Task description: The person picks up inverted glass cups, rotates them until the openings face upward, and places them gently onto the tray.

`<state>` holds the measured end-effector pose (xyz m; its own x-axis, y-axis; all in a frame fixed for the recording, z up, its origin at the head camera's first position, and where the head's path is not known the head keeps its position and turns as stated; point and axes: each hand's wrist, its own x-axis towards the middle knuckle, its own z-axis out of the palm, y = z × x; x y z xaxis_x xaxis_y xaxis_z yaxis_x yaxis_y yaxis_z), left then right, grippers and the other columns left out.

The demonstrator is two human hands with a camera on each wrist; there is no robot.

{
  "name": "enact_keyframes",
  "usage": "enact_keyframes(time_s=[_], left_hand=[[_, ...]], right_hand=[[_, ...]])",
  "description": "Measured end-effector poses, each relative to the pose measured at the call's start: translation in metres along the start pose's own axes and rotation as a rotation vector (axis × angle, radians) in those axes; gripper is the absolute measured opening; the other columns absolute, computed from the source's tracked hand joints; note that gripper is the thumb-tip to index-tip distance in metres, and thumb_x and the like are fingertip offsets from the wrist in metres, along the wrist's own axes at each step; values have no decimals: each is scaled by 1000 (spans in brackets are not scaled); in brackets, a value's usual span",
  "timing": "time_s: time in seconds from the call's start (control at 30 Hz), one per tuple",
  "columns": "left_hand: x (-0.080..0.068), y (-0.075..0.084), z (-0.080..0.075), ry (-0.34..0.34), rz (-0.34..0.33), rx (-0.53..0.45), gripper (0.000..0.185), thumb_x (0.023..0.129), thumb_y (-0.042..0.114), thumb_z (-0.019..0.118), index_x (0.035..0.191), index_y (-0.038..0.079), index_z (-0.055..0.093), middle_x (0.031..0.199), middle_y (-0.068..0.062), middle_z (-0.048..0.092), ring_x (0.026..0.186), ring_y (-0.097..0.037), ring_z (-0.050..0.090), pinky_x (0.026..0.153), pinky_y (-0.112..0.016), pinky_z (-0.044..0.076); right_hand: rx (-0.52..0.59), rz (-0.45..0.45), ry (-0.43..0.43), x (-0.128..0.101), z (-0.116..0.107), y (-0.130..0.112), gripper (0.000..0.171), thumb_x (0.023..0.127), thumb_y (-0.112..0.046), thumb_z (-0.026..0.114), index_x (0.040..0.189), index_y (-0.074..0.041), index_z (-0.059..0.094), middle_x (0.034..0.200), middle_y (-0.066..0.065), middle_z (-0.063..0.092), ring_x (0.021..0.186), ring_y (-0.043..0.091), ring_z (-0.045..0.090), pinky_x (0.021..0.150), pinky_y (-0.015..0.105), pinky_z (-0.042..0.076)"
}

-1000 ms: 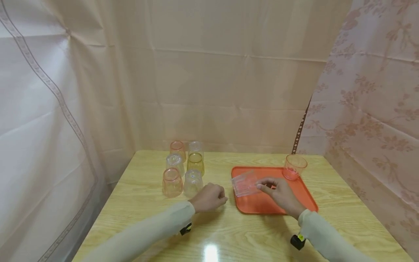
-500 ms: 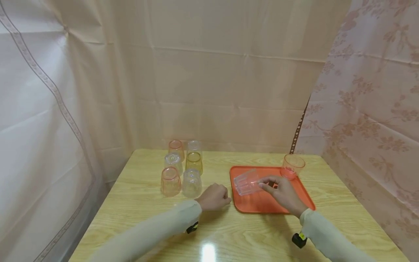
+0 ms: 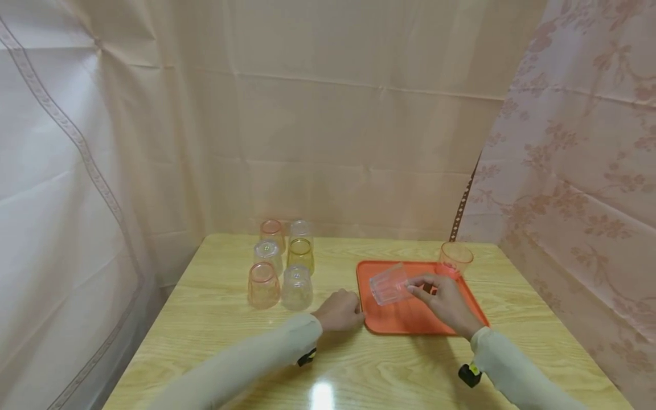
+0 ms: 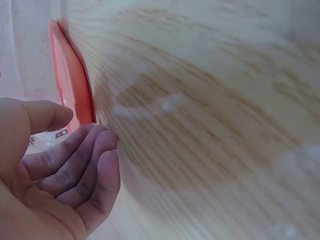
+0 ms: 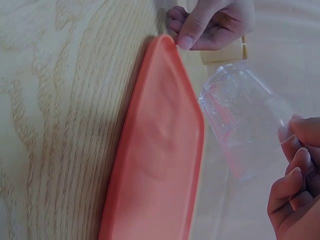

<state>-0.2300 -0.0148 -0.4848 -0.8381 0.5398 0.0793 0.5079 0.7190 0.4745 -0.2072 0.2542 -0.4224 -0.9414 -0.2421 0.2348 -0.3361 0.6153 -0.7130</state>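
Basically placing, I'd guess | right hand (image 3: 445, 302): fingers pinching tilted clear glass (image 3: 388, 285) over red tray (image 3: 410, 323) | left hand (image 3: 338, 311): loosely curled, thumb apart | next probably needs gentle straightening

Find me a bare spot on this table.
The table is bare left of the six cups, between them and the tray beyond the left hand, and right of the tray. It's crowded among the cups and over the tray, where the right hand holds a clear cup.
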Motion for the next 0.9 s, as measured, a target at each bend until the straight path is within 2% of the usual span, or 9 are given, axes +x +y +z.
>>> enact_keyframes(time_s=[0.23, 0.43, 0.7, 0.9], left_hand=[[3, 4, 4, -2, 1, 7, 50, 92, 20, 70, 53, 19, 40, 46, 13, 29, 41, -1, 27, 41, -19, 24], [6, 7, 6, -3, -31, 8, 49, 93, 19, 72, 54, 18, 42, 48, 12, 31, 41, -2, 28, 42, -19, 26], [8, 9, 6, 7, -38, 13, 50, 90, 16, 73, 52, 18, 40, 45, 12, 28, 40, -1, 26, 41, -19, 24], [7, 13, 5, -13, -70, 12, 49, 91, 17, 74, 53, 18, 43, 45, 12, 31, 40, -2, 28, 41, -19, 26]], right_hand=[[-37, -27, 24, -4, -3, 6, 18, 99, -25, 71, 109, -12, 78, 101, -1, 74, 72, 18, 56, 59, 31, 47], [-45, -46, 29, -5, -9, 11, 17, 99, -24, 71, 108, -11, 78, 96, 3, 72, 67, 17, 53, 54, 30, 45], [-149, -78, 70, -5, -17, 15, 13, 97, -21, 73, 105, -11, 78, 84, 1, 67, 66, 15, 50, 54, 29, 41], [-212, -121, 88, -7, -22, 20, 10, 97, -20, 74, 103, -12, 77, 83, -4, 67, 66, 14, 48, 57, 29, 39]])
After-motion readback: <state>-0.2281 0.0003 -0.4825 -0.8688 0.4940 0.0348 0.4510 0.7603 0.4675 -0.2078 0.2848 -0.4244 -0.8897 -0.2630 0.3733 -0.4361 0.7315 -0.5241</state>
